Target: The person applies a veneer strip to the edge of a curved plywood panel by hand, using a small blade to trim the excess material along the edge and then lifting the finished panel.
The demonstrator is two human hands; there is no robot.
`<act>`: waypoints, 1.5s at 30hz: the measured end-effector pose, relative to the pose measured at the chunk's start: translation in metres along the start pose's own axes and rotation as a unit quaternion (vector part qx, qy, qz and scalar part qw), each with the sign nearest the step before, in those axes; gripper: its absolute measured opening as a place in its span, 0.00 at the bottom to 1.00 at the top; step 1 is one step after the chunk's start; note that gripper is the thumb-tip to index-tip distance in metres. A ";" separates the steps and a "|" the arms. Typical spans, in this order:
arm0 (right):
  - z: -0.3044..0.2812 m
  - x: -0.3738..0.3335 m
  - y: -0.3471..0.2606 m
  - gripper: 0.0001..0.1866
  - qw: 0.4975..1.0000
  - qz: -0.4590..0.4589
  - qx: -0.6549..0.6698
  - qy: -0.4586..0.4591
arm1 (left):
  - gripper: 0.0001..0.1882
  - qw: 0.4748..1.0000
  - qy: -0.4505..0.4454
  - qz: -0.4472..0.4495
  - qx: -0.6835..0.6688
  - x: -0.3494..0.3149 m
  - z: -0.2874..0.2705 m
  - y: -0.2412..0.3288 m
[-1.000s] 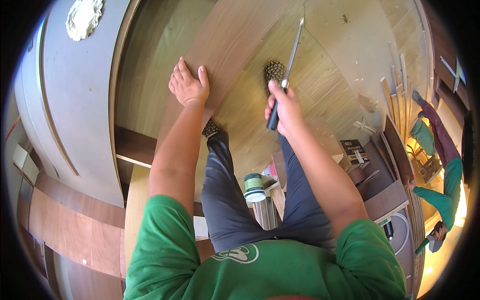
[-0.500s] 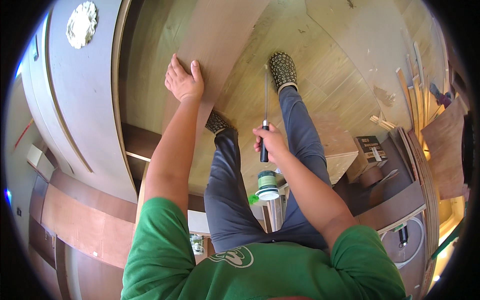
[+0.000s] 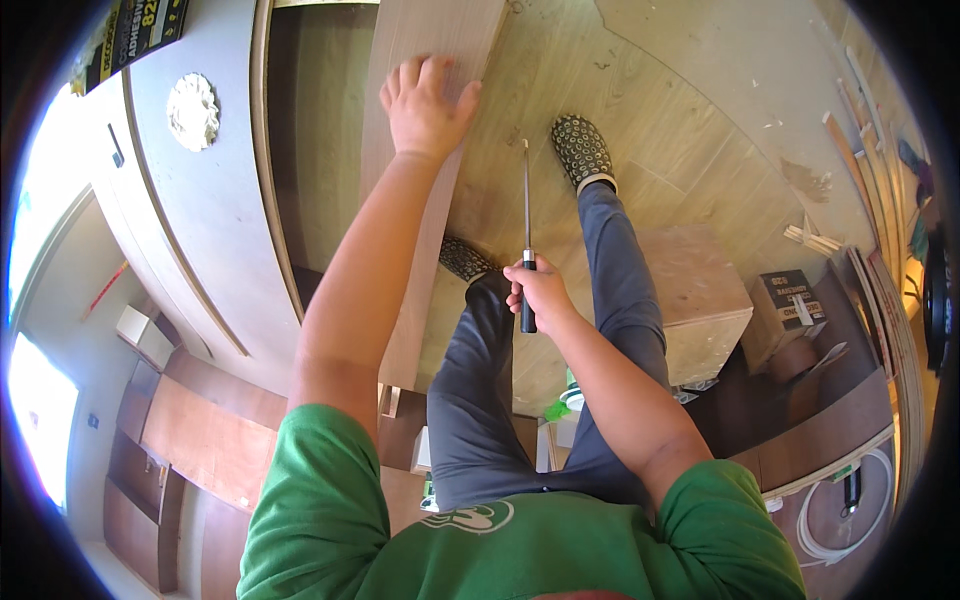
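Note:
My left hand point(image 3: 428, 112) lies palm down on a long brown board point(image 3: 440, 28), fingers spread. The board stretches from beside my left leg toward the far edge of the view. In front of my body, my right hand point(image 3: 543, 292) is closed around the black handle of a long screwdriver point(image 3: 528, 318). Its thin metal shaft points away from me over the floor, apart from the board. Part of the board is hidden under my left forearm.
A large pale panel point(image 3: 215, 190) with a brown edge stands at left. On the right are a wooden box point(image 3: 690, 275), a cardboard carton point(image 3: 785, 310), thin wood strips point(image 3: 865, 150) and a coiled white hose point(image 3: 850, 515). My patterned shoes point(image 3: 582, 150) stand on the wood-look floor point(image 3: 650, 160).
My left hand has moved farther forward and right in view, still on the board. My right hand keeps hold of the screwdriver. The view has shifted, and the green jar is now mostly hidden.

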State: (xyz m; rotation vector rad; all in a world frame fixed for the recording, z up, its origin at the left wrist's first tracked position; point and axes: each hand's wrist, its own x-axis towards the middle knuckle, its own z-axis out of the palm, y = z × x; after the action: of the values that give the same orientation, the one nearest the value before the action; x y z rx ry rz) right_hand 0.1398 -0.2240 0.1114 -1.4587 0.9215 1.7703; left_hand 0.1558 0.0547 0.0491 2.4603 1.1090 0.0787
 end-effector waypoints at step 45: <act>0.002 -0.007 -0.016 0.08 0.997 -0.006 0.068 -0.022 | 0.14 0.782 -0.329 0.349 0.397 0.088 0.010 0.066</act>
State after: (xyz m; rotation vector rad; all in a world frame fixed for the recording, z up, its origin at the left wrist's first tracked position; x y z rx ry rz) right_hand 0.1528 -0.2139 0.1169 -1.3317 0.9880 1.6909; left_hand 0.2639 0.0764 0.0558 3.0447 -0.1888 -1.1531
